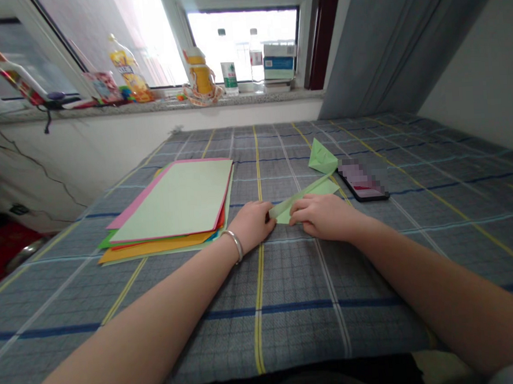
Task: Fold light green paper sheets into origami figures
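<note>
Both my hands rest on the plaid cover in the head view, holding a long folded strip of pale green paper [303, 199] between them. My left hand [252, 224] grips its left end, and a silver bangle [235, 244] circles that wrist. My right hand [323, 216] lies over the lower right part of the paper, pressing on it. Beyond the right hand sits a separate folded green paper piece [323, 159]. A stack of coloured paper sheets [170, 203] lies left of my left hand, not touching it.
A black phone [362, 180] with a blurred screen lies just past my right hand. The grey plaid bed cover [289, 306] spreads under everything. Bottles and a yellow flask [201, 76] stand on the windowsill [147, 106] at the far edge, and a grey curtain [386, 39] hangs right.
</note>
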The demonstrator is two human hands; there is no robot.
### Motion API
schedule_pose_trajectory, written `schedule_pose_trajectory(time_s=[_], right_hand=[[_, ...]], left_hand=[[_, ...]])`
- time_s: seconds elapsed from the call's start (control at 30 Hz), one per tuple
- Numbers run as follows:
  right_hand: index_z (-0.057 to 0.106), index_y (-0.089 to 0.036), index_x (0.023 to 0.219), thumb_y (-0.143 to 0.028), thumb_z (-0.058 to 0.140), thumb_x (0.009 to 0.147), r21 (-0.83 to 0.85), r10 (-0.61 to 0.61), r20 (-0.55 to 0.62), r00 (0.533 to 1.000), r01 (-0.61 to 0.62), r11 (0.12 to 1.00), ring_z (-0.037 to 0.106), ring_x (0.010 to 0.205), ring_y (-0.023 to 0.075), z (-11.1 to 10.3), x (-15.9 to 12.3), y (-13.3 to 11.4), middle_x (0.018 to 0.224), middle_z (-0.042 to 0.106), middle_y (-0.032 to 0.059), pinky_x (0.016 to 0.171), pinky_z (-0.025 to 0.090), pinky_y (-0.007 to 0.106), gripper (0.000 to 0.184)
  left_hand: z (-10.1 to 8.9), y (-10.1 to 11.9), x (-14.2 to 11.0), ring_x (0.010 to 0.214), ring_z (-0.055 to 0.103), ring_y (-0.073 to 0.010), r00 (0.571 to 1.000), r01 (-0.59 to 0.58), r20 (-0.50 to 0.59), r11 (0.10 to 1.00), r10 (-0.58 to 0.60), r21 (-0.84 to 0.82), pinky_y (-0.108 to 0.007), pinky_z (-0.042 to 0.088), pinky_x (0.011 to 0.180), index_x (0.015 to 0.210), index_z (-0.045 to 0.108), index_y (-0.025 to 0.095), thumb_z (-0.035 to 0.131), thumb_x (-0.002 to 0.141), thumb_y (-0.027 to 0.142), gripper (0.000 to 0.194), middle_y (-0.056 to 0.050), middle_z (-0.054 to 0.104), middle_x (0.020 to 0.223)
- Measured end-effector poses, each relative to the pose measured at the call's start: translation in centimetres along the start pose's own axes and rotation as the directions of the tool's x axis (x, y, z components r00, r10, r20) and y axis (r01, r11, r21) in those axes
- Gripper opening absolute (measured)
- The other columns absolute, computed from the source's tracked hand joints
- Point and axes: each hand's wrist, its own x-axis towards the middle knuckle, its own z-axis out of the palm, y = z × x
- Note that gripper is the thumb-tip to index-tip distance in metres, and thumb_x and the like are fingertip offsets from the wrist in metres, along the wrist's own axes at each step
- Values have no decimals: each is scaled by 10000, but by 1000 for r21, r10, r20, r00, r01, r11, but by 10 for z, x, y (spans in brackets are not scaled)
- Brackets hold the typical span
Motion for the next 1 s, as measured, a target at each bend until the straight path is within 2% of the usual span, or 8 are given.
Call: schedule_pose_trajectory(time_s=[0.23, 0.57, 0.67, 0.73, 0.8, 0.9, 1.0], right_hand=[[737, -267, 856, -149, 514, 786, 33, 1, 20, 1000, -1, 999, 618, 926, 180, -6, -7, 7, 976, 712, -6, 796, 431, 293, 262], [725, -253, 786, -169, 521, 776, 50, 62, 35, 997, -63, 997, 627, 853, 174, -11, -10, 6, 910, 718, -10, 722, 417, 282, 220], [707, -232, 825, -185, 509, 812, 32, 140, -51, 989, -139, 990, 614, 815, 172, -11, -9, 4, 875, 712, 6, 692, 402, 283, 205], [705, -229, 891, -212, 501, 848, 26, 175, -140, 975, -173, 985, 602, 865, 182, -9, -8, 5, 918, 706, 24, 721, 401, 289, 209], [704, -240, 960, -245, 504, 875, 27, 138, -163, 977, -135, 990, 590, 931, 191, -5, -7, 5, 987, 696, 33, 758, 404, 292, 217], [669, -260, 1093, -291, 525, 885, 31, 51, -106, 993, -48, 998, 595, 943, 188, 1, -4, 1, 1039, 686, 28, 761, 410, 286, 254], [669, -254, 1093, -296, 524, 891, -1, 15, -67, 998, -15, 1000, 596, 925, 189, 5, 0, -5, 1015, 684, 35, 752, 406, 287, 253]], left_hand=[[-4, 1, -1, 757, 588, -189, 1000, -13, 4, 1000, 13, 1, -285, 452, 718, 782, 611, 159, 543, 805, 188, 78, -47, 643, 762], [-4, 2, -2, 762, 586, -194, 1000, -16, -4, 1000, 16, -13, -295, 455, 736, 795, 618, 161, 524, 791, 170, 94, -53, 639, 776], [-4, 2, -2, 762, 584, -188, 1000, -2, 0, 1000, 2, -27, -288, 453, 737, 793, 614, 165, 526, 782, 164, 89, -51, 632, 776], [-4, 1, -2, 760, 580, -186, 1000, -1, 3, 1000, 1, -31, -285, 450, 732, 784, 607, 166, 528, 776, 163, 79, -50, 626, 773], [-3, 2, -3, 755, 574, -186, 1000, 2, -7, 1000, -2, -28, -288, 446, 726, 776, 597, 165, 525, 777, 172, 72, -51, 619, 766], [0, 2, -2, 760, 569, -189, 1000, 11, -29, 999, -12, -40, -297, 442, 723, 795, 593, 174, 518, 813, 238, 100, -49, 615, 772], [2, 3, -1, 780, 569, -195, 999, 21, -34, 999, -22, -46, -303, 439, 724, 805, 588, 189, 519, 833, 291, 127, -43, 618, 789]])
